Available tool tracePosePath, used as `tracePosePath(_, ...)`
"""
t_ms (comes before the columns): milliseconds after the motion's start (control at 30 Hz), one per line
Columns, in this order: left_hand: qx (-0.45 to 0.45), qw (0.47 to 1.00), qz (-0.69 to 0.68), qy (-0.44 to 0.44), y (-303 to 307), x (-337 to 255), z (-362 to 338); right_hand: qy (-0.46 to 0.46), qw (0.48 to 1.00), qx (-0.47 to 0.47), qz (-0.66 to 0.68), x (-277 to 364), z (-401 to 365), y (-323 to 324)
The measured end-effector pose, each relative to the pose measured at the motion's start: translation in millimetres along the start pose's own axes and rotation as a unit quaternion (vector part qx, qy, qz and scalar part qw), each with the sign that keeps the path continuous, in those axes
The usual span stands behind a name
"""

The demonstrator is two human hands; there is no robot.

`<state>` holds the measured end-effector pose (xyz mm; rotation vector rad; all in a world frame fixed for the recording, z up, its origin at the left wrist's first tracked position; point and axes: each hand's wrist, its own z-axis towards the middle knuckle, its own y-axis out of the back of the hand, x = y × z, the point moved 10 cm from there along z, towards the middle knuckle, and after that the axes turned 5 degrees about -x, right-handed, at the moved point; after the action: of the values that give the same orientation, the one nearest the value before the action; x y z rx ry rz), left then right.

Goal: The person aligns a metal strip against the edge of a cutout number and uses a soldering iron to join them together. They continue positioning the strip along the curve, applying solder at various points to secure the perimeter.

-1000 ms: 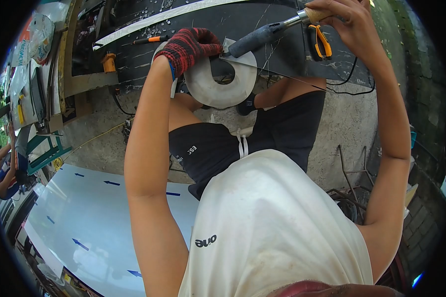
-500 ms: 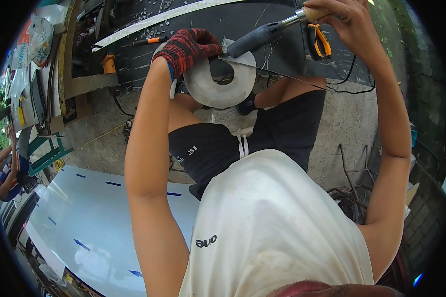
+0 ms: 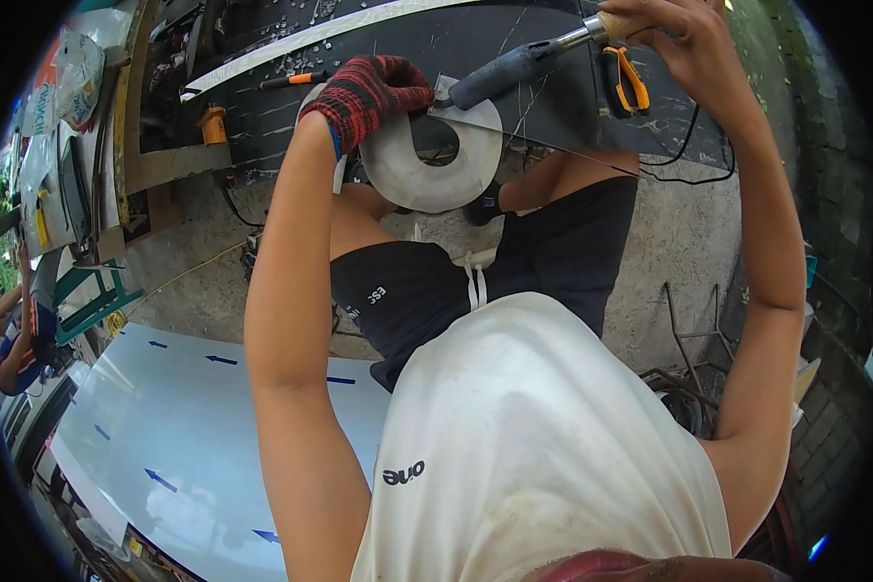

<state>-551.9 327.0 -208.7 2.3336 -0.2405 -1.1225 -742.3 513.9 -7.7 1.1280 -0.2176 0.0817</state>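
In a red-and-black knit glove, my left hand is closed, its fingertips pinching the upper edge of a curved grey metal piece. This piece is shaped like a rounded letter with an opening in its middle, and it overhangs the near edge of the dark table. My bare right hand grips the wooden handle of a large soldering iron. The iron slants down to the left, with its dark tip right beside my gloved fingertips at the metal edge. A black cord hangs below the right hand.
Orange-handled pliers lie on the black marble-patterned tabletop. An orange-and-black tool, a long pale strip and small scattered bits are farther left. A white sheet with blue arrows lies at lower left; another person is far left.
The soldering iron's tip end has shifted very slightly to the right. My left hand and the metal piece stay in place.
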Motion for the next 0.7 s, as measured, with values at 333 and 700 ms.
tracePosePath(333, 0.001, 1.0, 0.001, 0.006, 1, -4, -4, -0.012, 1.0, 0.029, 0.003, 10, 2, -2)
tracePosePath(700, 0.002, 1.0, -0.011, -0.003, -1, -2, -1, -0.013, 1.0, 0.026, 0.01, 1, 1, 1)
